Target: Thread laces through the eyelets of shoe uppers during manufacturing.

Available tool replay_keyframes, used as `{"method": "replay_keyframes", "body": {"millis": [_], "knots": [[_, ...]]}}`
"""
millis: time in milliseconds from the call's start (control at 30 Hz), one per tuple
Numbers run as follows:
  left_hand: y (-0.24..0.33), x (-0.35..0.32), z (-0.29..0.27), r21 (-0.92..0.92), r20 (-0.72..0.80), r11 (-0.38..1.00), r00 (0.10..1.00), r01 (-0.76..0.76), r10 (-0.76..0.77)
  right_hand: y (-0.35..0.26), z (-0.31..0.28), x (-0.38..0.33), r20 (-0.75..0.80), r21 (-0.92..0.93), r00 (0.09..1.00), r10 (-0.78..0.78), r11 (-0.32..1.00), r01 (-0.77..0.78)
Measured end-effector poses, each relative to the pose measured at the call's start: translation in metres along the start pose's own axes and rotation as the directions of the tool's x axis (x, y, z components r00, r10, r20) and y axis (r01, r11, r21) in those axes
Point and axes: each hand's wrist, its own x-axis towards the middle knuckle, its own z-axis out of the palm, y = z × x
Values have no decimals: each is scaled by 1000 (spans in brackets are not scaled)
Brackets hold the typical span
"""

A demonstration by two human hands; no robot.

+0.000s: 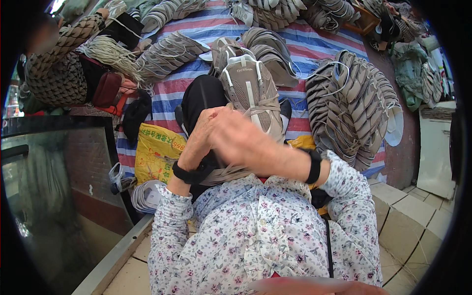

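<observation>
A beige-grey shoe upper (244, 81) with white trim lies on top of other uppers across my lap, its tongue end away from me. My left hand (205, 125) is at its near left side, fingers curled, and what they hold is hidden. Crossing over from the right, my right hand (236, 137) meets the left one and is smeared by motion, so its grip does not show. A bundle of beige laces (228, 174) lies below my hands, against my floral shirt. Both wrists wear black bands.
A large pile of uppers (346, 108) lies to the right on a striped sheet (169, 88). Another row of uppers (169, 56) is at the far left, near a person in a patterned sleeve (64, 56). A yellow bag (155, 152) and a glass panel (64, 182) are on the left.
</observation>
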Motion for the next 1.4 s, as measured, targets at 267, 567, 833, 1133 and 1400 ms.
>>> {"method": "replay_keyframes", "body": {"millis": [267, 567, 833, 1133, 1400], "knots": [[1, 3, 4, -137, 137, 989, 990, 57, -38, -58, 4, 9, -95, 245, 992, -82, 964, 103], [16, -186, -248, -284, -596, 827, 765, -486, 244, 12, -22, -103, -24, 454, 812, 583, 730, -510], [-22, -240, -274, -160, -792, 841, 576, -516, 203, 56, -12, -99, 7, 588, 626, 780, 503, -633], [-49, -244, -289, -163, -801, 842, 567, -514, 191, 81, 9, -84, 63, 648, 705, 707, 508, -567], [-64, -274, -313, -151, -827, 828, 528, -540, 193, 93, 7, -70, 87, 692, 805, 587, 546, -473]]}}
